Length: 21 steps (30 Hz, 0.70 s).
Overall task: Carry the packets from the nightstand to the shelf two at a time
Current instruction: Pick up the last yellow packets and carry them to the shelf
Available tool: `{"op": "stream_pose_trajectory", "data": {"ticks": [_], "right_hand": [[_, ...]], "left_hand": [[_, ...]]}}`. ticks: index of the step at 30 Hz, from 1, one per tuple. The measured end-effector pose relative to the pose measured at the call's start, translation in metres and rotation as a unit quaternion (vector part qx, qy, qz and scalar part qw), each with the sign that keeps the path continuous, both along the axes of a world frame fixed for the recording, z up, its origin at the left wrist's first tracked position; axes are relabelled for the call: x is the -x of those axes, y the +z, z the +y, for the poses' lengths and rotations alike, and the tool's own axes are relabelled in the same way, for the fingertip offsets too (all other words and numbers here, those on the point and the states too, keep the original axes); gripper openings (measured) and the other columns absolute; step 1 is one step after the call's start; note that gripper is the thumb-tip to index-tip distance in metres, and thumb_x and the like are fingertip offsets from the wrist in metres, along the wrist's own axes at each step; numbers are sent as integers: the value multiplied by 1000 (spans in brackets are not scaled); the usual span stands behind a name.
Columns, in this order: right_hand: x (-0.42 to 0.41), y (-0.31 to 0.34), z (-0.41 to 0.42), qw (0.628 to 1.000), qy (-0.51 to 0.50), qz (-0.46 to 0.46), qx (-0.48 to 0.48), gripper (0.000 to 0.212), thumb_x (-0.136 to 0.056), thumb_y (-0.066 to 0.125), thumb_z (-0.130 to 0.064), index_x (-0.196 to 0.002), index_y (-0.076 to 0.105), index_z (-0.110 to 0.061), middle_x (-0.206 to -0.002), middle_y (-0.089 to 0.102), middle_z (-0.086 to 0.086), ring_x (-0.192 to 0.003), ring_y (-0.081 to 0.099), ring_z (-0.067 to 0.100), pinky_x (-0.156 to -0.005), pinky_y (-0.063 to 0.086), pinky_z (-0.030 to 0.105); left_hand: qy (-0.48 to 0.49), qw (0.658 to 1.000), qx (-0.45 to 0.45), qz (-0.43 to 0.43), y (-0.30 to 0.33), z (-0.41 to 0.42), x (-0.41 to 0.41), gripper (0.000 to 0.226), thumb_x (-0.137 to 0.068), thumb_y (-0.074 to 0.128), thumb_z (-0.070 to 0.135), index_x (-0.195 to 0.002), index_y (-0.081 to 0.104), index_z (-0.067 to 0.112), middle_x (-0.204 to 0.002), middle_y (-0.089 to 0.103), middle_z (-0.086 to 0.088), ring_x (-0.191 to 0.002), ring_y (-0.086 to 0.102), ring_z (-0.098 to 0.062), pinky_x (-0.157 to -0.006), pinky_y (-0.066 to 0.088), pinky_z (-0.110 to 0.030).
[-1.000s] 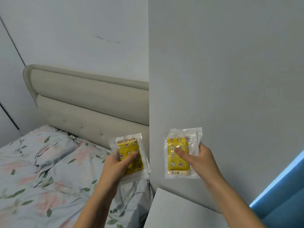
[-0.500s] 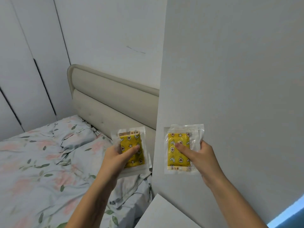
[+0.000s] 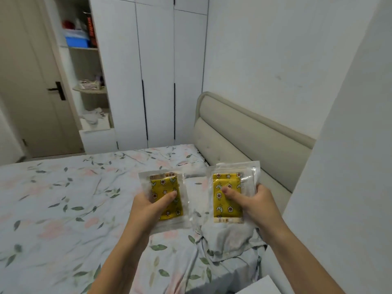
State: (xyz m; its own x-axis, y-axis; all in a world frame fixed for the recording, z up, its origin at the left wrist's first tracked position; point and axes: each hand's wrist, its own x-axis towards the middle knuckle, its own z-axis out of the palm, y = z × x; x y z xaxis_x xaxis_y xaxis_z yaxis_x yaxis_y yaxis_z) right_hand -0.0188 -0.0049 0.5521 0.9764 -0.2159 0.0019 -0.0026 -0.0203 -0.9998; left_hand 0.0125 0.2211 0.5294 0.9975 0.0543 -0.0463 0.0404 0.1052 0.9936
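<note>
Above the bed (image 3: 63, 209), both hands pinch packets: left hand (image 3: 146, 211) one packet (image 3: 166, 200); right hand (image 3: 261, 206) another packet (image 3: 228, 196).

Two bare forearms, sleeveless, left hand (image 3: 146, 206) and right hand (image 3: 259, 205) ringless.

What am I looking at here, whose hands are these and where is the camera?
There is no machine: the camera is worn on a person's head and looks forward and down, so you see their own two arms. The left hand holds one yellow packet in clear wrap, thumb on top. The right hand holds the other packet the same way. Below them is a bed with a floral sheet and a padded headboard. Across the room stand white wardrobes, an open shelf unit and a door.
</note>
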Motion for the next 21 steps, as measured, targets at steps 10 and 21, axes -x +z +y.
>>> {"op": "stream_pose_trajectory", "data": {"ticks": [10,21], "right_hand": [[-6,0,235,985,173,-1,5,38,-69,83,-23,-104,68,-14,-93,76,0,-81,74,11,-64,60,24],[40,-14,487,933,360,3,-7,38,-63,80,-29,-98,67,-23,-91,75,-3,-77,74,9,-60,60,25]], "left_hand": [[192,981,11,19,-4,223,80,8,-82,74,13,-86,68,16,-80,74,-3,-79,71,-20,-62,52,-25],[378,925,17,35,-17,447,202,7,-81,74,15,-88,72,13,-78,76,-2,-74,73,-14,-59,53,-21]]}}
